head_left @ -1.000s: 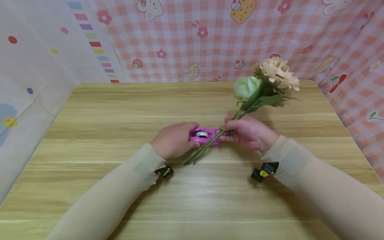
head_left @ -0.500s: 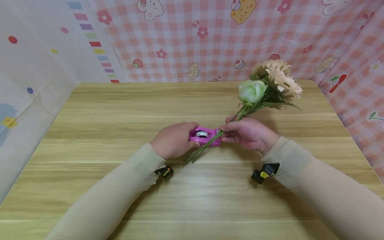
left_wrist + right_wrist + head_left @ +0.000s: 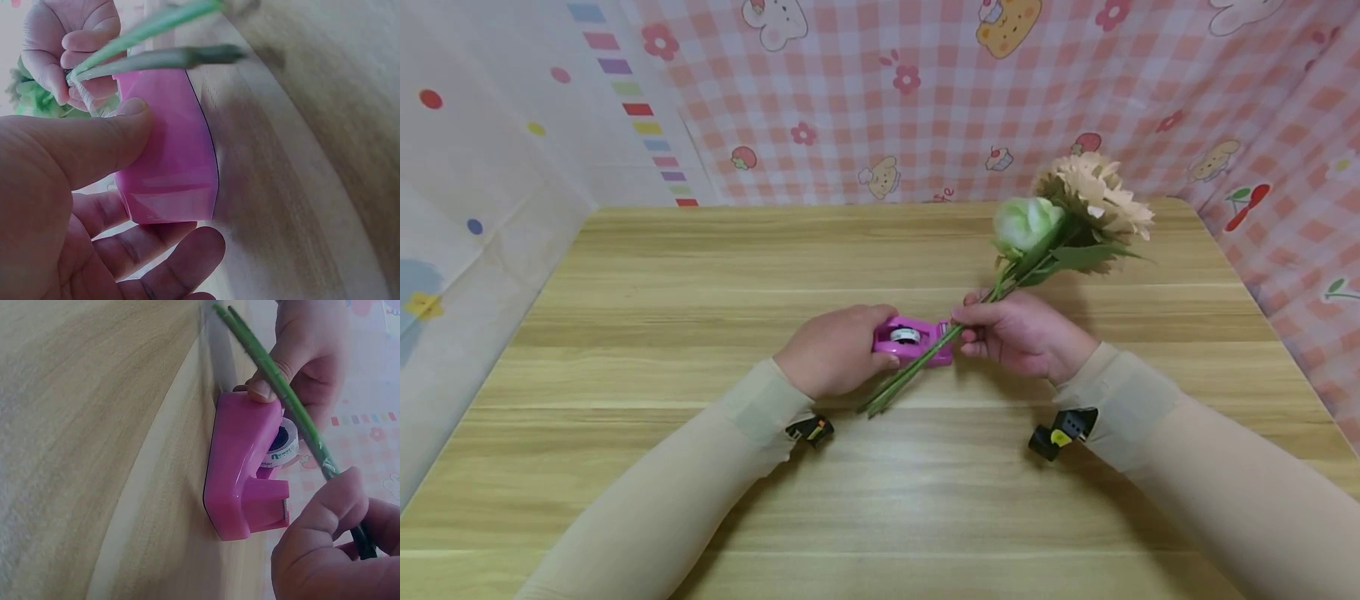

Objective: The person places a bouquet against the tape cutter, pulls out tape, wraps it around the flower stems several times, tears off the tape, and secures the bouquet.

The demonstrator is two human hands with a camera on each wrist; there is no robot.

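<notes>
A pink tape dispenser (image 3: 936,360) rests on the table, a white tape roll (image 3: 284,447) seated inside it. My left hand (image 3: 838,348) grips its left end, thumb on the near side, as the left wrist view also shows. With thumb and fingers my right hand (image 3: 1022,333) pinches the flower stems (image 3: 917,367) just right of the dispenser. The stems slant over the dispenser, cut ends toward me. At their upper end are a pale green bloom (image 3: 1026,225) and cream flowers (image 3: 1101,196). Something shiny, maybe tape, wraps the stems by my right fingers in the right wrist view.
The wooden table (image 3: 700,267) spreads around both hands. A pink checked cloth (image 3: 850,92) hangs behind its far edge, with a white cloth (image 3: 490,167) along the left. Small black cameras (image 3: 812,429) sit at both wrists.
The flowers have rolled back and forth slightly, the blooms and stem ends shifting as my right fingers turn them. The left hand and the tape dispenser have stayed still.
</notes>
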